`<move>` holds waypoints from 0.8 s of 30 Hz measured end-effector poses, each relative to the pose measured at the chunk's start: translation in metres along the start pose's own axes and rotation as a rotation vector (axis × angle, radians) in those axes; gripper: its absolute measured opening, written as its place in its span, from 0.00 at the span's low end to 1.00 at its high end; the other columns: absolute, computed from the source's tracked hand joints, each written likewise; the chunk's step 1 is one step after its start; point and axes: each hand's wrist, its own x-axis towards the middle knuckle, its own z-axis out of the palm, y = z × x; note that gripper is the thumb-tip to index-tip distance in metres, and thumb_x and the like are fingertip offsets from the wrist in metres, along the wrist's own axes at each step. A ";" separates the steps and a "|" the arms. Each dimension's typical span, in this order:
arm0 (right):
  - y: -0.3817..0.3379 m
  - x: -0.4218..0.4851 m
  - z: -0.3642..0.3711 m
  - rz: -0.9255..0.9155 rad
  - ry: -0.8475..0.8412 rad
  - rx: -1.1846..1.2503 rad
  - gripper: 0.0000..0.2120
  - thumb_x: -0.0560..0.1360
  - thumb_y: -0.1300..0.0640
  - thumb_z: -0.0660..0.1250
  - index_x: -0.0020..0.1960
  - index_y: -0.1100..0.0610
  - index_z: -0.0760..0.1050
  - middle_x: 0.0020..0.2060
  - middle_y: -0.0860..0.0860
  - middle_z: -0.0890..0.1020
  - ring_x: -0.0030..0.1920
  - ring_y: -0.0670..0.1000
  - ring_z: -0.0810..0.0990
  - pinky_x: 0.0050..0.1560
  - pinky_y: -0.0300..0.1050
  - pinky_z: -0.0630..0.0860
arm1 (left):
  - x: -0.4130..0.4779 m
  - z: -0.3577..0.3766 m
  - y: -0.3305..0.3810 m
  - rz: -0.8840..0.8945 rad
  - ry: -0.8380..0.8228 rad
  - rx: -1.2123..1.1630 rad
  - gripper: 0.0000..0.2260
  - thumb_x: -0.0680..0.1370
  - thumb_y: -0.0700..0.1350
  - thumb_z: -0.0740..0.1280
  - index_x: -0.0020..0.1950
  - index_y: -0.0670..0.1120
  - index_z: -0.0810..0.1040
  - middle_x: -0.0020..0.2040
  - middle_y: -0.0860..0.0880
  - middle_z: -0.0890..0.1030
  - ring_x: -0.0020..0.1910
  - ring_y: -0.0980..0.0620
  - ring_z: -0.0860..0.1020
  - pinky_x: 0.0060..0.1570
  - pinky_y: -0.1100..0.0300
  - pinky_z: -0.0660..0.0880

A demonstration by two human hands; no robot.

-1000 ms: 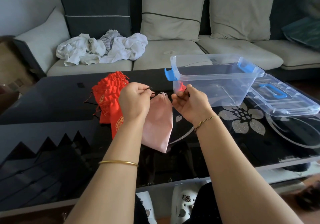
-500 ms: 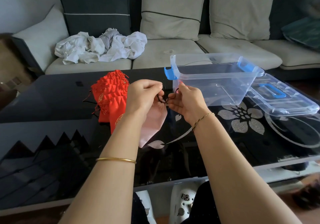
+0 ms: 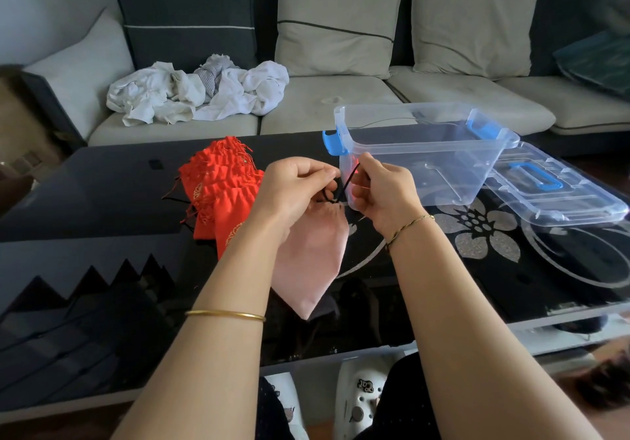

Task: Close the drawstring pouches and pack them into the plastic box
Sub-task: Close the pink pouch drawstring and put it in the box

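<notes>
**Both hands pinch the cord of a pink pouch above the table**

The fingertips (image 3: pixel 324 176) of the left hand (image 3: pixel 293 189) are pressed together on the black drawstring (image 3: pixel 347 182), thumb against forefinger, with the other fingers curled in behind. The right hand (image 3: pixel 383 192) faces it just beside, its thumb and fingers likewise clamped on the same cord, which runs slanting between the two hands. Below the cord hangs the pink pouch (image 3: pixel 310 255), its neck gathered into folds and its lower corner pointing down toward the near edge of the coffee table (image 3: pixel 102 194). Whether that corner touches the glass cannot be told.

Left of the hands, toward the far edge, a heap of red pouches (image 3: pixel 221 187) lies on the dark glass top (gold print shows on several). Just beyond the right hand stands the plastic box (image 3: pixel 443 175), clear with blue latches and tilted, its right end propped on the lid (image 3: pixel 552 189), which lies flat near the table's right edge with a blue handle on top. Something red shows through the box's left wall; what it is cannot be made out.

A gold bangle (image 3: pixel 225 315) circles the left forearm and a thin bracelet (image 3: pixel 410 225) the right wrist. Behind the table stands a sofa (image 3: pixel 341 98), with crumpled white cloth (image 3: pixel 194 93) on its left seat.
</notes>
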 end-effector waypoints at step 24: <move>-0.010 -0.013 0.000 -0.027 -0.042 -0.129 0.09 0.79 0.64 0.55 0.56 0.58 0.70 0.38 0.57 0.82 0.24 0.46 0.71 0.28 0.40 0.67 | 0.009 0.002 -0.006 -0.146 0.082 -0.074 0.07 0.77 0.40 0.66 0.40 0.42 0.80 0.31 0.48 0.75 0.29 0.54 0.71 0.28 0.64 0.67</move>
